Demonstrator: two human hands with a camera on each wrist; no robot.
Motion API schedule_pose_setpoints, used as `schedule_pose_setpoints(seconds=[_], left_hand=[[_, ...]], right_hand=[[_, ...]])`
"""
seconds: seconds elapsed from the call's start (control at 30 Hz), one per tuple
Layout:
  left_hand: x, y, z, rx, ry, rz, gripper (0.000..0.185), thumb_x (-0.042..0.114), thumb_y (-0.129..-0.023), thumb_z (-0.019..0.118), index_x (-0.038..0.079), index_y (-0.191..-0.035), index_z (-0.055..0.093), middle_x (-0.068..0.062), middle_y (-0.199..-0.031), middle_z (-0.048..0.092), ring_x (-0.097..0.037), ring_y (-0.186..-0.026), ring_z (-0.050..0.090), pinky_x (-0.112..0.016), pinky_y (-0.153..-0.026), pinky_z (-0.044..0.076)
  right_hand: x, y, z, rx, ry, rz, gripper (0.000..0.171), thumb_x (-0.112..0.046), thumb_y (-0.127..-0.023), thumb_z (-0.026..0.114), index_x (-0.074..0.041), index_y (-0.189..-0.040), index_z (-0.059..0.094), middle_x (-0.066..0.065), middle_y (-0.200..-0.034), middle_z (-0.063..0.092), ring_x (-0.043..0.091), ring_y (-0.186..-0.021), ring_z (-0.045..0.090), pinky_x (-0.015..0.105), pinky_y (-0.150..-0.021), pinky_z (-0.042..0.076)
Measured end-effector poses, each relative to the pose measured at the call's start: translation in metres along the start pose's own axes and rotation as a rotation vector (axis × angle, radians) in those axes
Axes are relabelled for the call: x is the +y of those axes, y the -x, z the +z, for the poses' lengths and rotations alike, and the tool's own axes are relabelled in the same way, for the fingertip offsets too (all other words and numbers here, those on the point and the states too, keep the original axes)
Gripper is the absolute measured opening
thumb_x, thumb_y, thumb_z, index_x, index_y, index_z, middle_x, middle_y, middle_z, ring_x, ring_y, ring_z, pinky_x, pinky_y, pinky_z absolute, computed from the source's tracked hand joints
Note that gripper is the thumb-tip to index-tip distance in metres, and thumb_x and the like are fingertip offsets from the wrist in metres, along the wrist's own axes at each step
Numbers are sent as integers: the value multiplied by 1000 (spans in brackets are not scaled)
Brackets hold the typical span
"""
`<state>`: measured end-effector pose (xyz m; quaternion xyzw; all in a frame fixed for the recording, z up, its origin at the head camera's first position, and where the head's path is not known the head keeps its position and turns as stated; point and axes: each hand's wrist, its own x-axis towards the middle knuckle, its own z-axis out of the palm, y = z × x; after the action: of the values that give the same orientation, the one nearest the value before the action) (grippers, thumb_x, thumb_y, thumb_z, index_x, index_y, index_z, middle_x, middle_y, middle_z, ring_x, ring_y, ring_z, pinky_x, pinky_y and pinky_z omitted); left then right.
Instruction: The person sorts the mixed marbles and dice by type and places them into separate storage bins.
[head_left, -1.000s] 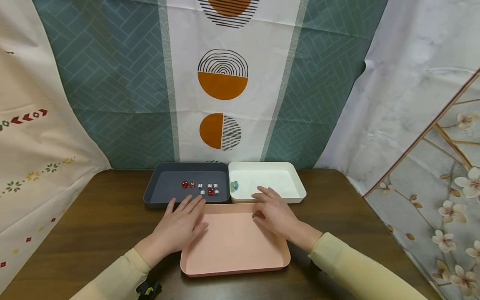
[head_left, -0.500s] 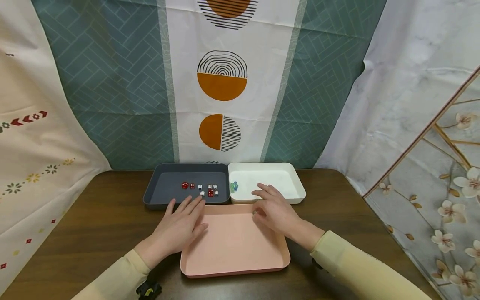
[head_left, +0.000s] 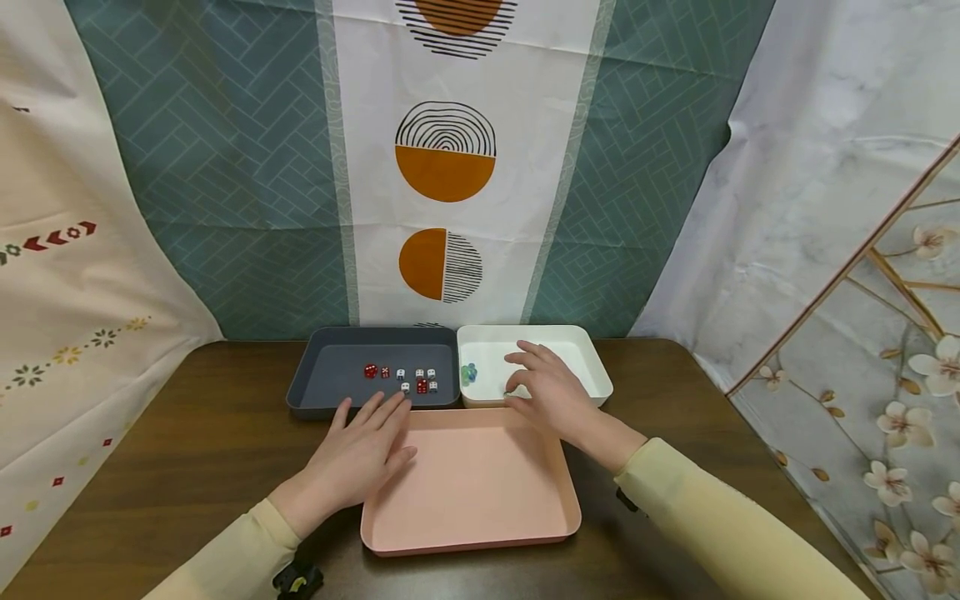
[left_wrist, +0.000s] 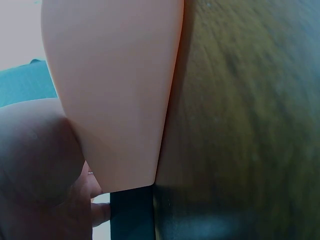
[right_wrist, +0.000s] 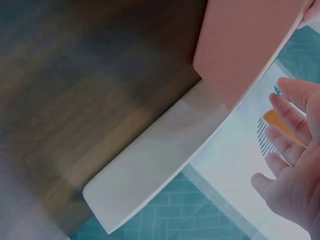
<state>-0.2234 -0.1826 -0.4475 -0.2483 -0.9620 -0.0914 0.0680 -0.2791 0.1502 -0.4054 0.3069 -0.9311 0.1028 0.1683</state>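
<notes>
Between thumb and index finger, my right hand (head_left: 551, 392) pinches a small clear marble with a green-blue swirl (right_wrist: 277, 89). That hand is over the near edge of the white tray (head_left: 562, 354), its other fingers spread. Several green and blue marbles (head_left: 468, 373) lie at the white tray's left end. My left hand (head_left: 348, 462) lies with straight fingers at the left rim of the pink tray (head_left: 472, 492), its fingertips by the near edge of the dark grey tray (head_left: 337, 362). The grey tray holds several red dice (head_left: 371, 371) and white dice (head_left: 419, 373).
The grey and white trays stand side by side behind the pink one on a brown wooden table (head_left: 202, 433). A patterned cloth (head_left: 517, 167) hangs behind the table, with more cloth at both sides.
My right hand has moved up and away from above the pink tray to the white tray's near edge, with the marble still pinched. The left hand has not moved.
</notes>
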Motion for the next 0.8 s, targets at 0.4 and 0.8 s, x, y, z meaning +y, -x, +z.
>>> schedule_pose_setpoints(seconds=[0.4,0.8], left_hand=[[0,1,2,-2,3,-9,71,45,-109,69,5,-165,51,-16,-172,45,-45,-159,38,-79,-124,19],[-2,0,2,-2,-5,-10,72,46,-109,69,5,-165,51,-16,-172,45,-45,-160,38,-79,-124,20]], right_hand=[[10,-23,8,-22,23,38,8,-16,-94,90,-10,-97,86,15,-144,69,39,-155,45,51,-128,35],[16,-48,20,-86,50,73,8,-15,-97,86,-8,-98,86,18,-142,71,42,-153,48,50,-130,32]])
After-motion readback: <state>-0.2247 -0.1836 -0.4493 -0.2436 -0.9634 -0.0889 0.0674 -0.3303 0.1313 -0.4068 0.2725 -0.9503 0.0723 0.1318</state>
